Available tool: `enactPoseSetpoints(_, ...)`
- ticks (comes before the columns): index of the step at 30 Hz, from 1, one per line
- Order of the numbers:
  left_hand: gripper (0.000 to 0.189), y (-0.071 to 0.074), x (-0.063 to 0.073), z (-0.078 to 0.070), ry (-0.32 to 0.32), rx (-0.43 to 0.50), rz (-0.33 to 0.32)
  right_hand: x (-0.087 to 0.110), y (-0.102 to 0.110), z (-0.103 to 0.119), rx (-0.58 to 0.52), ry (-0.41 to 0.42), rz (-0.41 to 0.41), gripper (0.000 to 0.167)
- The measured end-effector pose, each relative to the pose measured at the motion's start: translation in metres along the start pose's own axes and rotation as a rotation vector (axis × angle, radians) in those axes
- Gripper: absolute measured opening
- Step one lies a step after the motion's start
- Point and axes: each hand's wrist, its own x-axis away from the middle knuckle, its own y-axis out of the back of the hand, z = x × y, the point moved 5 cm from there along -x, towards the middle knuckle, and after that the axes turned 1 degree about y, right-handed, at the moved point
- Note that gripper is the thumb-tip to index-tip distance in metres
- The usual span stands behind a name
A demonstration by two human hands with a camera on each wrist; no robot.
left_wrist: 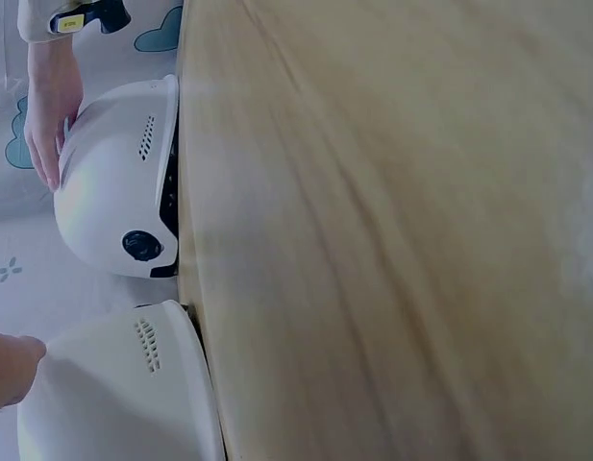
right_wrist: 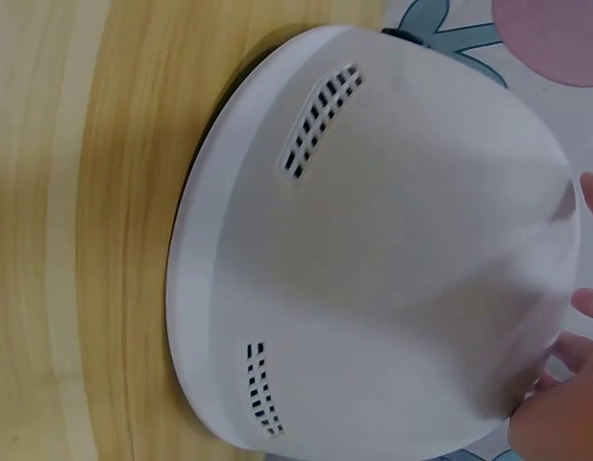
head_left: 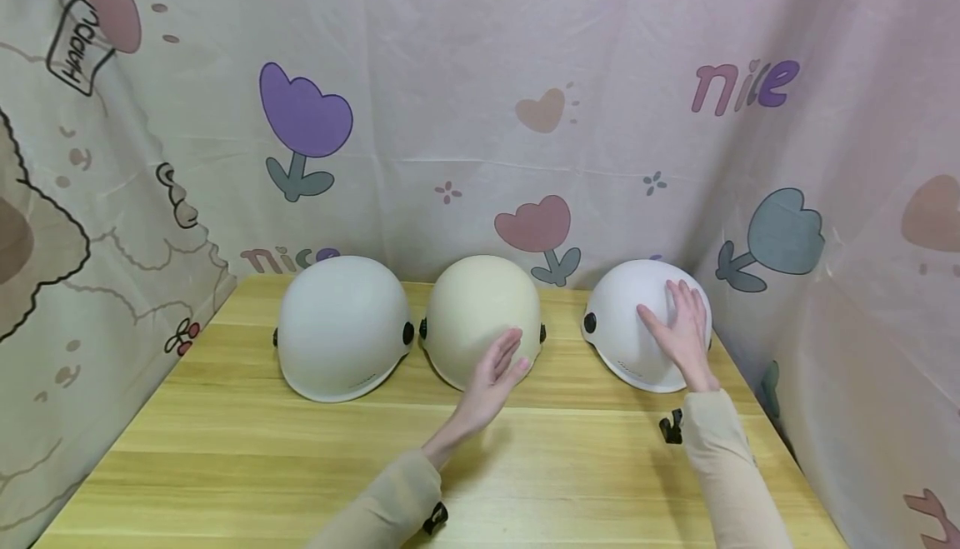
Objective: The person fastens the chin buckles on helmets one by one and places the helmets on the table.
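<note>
Three rounded helmets sit on the wooden table in a row. The left one is pale grey-white, the middle one cream, the right one white. My left hand is in front of the cream helmet with fingers extended and holds nothing; whether it touches the shell I cannot tell. On the upper right side of the white helmet rests my right hand, its fingers spread over the shell. In the right wrist view, vent slots show on the white helmet, and only part of the right hand is visible.
The light wooden table runs back to a patterned curtain, which also hangs along both sides. Small black mounts sit at both wrists, one at the left cuff. The left and middle helmets stand close together; a wider gap separates the right one.
</note>
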Motion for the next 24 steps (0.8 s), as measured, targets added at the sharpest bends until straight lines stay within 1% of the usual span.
enactPoseSetpoints(6, 0.067, -0.005, -0.001, 0.004, 0.02, -0.005, 0.049, 0.0, -0.001, -0.003, 0.127, 0.059, -0.006, 0.079)
enactPoseSetpoints(13, 0.067, -0.01, -0.002, 0.007, 0.056, 0.01, 0.102, 0.006, -0.001, -0.003, 0.211, 0.117, -0.026, 0.08)
enactPoseSetpoints(18, 0.068, -0.011, -0.004, 0.009, 0.076, 0.017, 0.123, 0.01, -0.002, -0.003, 0.234, 0.146, -0.038, 0.08)
enactPoseSetpoints(24, 0.069, -0.011, -0.004, 0.009, 0.086, 0.021, 0.131, 0.019, -0.004, 0.0, 0.229, 0.176, -0.089, 0.075)
